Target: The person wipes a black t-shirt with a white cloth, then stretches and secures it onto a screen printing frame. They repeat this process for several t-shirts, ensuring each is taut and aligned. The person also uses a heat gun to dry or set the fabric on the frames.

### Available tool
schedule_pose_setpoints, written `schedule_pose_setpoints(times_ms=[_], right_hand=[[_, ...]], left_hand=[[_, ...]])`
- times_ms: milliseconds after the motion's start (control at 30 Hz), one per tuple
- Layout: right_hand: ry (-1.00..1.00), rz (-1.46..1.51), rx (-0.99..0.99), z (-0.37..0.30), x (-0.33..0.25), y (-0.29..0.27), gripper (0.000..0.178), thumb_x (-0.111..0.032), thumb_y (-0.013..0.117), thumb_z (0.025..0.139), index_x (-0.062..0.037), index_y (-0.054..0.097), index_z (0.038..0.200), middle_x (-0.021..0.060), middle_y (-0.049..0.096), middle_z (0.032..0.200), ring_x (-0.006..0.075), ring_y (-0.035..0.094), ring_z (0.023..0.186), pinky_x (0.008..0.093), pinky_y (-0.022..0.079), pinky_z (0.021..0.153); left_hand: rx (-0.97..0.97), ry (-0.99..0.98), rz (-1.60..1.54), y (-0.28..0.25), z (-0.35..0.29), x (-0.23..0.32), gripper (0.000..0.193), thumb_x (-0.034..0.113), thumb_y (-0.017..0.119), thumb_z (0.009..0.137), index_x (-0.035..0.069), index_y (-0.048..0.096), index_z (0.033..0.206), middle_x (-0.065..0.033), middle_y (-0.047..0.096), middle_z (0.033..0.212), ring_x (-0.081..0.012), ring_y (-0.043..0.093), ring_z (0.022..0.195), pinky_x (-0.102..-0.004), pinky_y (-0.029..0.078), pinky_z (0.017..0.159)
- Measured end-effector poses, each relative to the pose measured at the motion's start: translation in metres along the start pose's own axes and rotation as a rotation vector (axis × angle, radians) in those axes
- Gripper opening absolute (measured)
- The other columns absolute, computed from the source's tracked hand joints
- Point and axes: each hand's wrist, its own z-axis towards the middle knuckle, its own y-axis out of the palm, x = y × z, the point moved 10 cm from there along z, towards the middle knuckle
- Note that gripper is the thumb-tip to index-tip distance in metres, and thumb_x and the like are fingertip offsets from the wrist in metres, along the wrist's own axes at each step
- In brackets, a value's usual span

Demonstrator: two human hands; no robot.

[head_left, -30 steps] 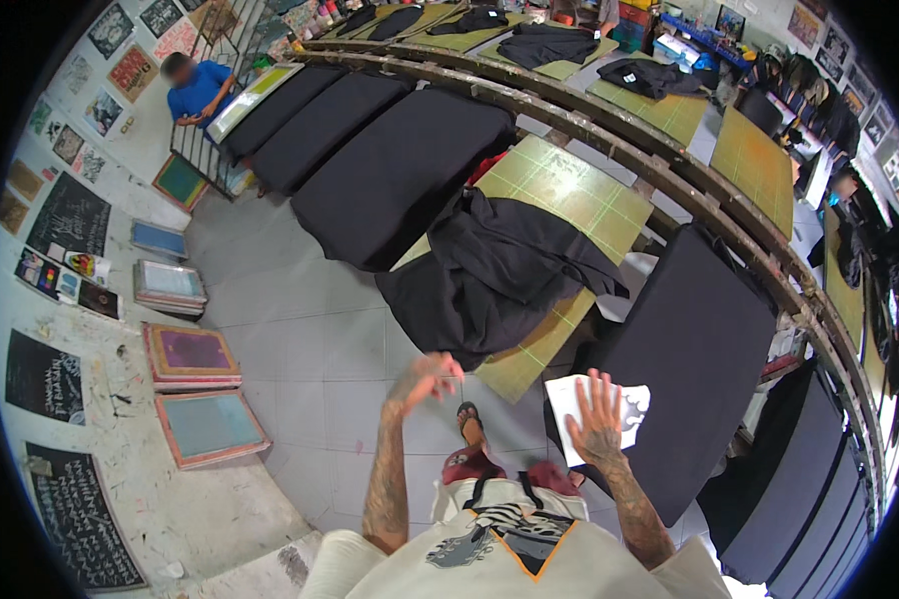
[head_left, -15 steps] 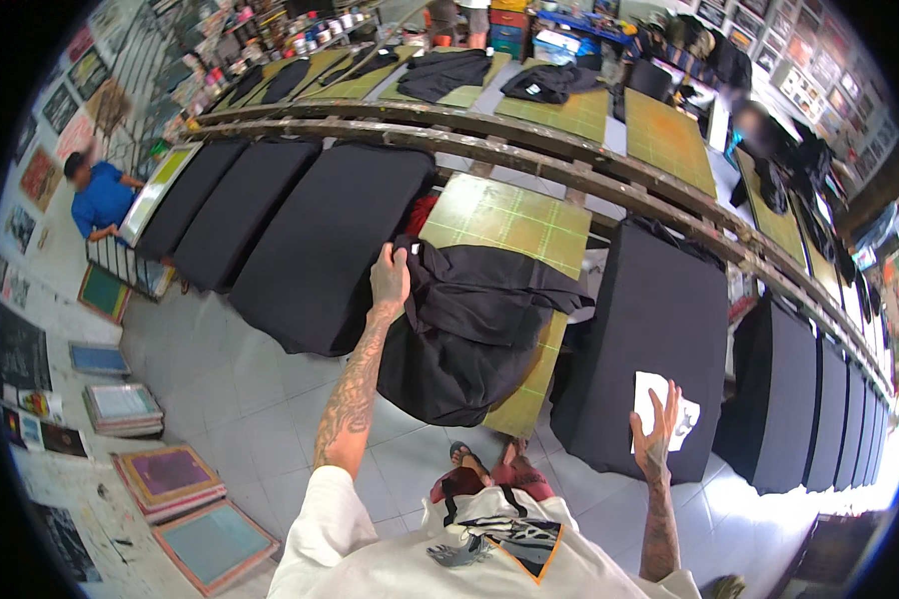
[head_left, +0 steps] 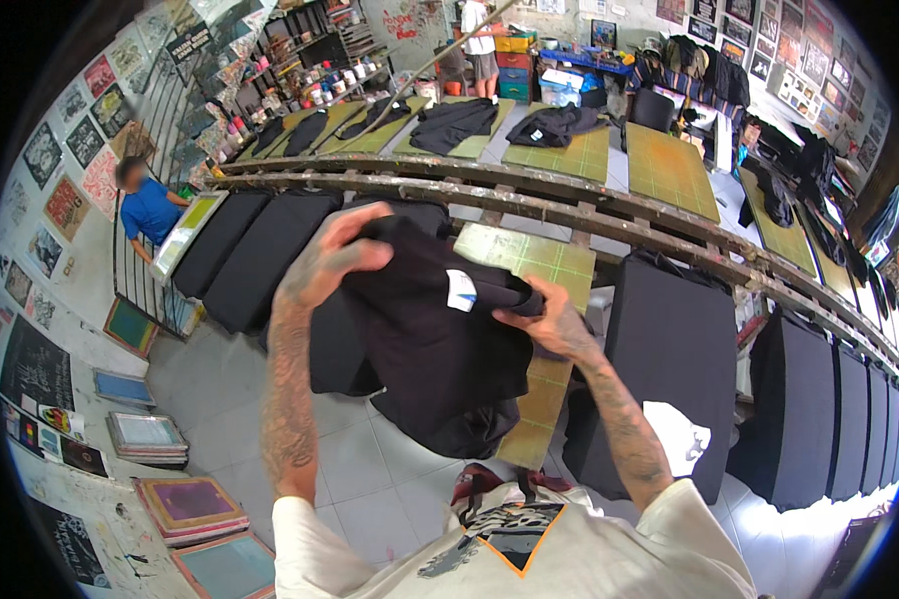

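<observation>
A black T-shirt hangs bunched between my hands, raised above a yellow-green printing board. My left hand grips the cloth at its upper left, the fingers bent over it. At the collar's right side, my right hand pinches the fabric between thumb and fingers. A white label shows inside the neck. The shirt's lower part droops over the near end of the board. On the black-covered board to the right lies a white piece with a grey mark.
Several black-covered boards line the left, more the far right. A long wooden rail runs behind them. Framed screens lean at the lower left. A person in blue holds a frame; another person stands at the back.
The T-shirt has been lifted off the board. My right hand left the white piece and came across to grip the collar. My left hand rose with the cloth; the view tilted up.
</observation>
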Motion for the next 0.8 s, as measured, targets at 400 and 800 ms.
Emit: schedule_pose_setpoints(times_ms=[400,800], right_hand=[[-0.373,-0.555,0.213,0.088,-0.147,-0.156,0.027,-0.003,0.065,0.079,0.0015,0.063,0.105,0.0203,0.068,0.096,0.0314,0.068,0.089,0.0373,0.052,0.079],[-0.255,-0.727,0.615,0.115,-0.281,-0.269,0.027,-0.031,0.077,0.089,-0.0052,0.067,0.091,-0.0056,0.059,0.079,0.0043,0.053,0.077,0.0247,0.043,0.072]], left_hand=[[0.525,0.665,1.011,-0.052,0.060,0.070,0.032,-0.005,0.065,0.071,0.004,0.061,0.102,-0.0148,0.056,0.095,-0.0390,0.061,0.089,-0.0440,0.049,0.075],[0.304,0.900,0.143,-0.145,0.156,0.152,0.025,0.018,0.059,0.100,0.001,0.065,0.117,-0.0018,0.064,0.107,-0.0098,0.057,0.097,-0.0231,0.044,0.087]])
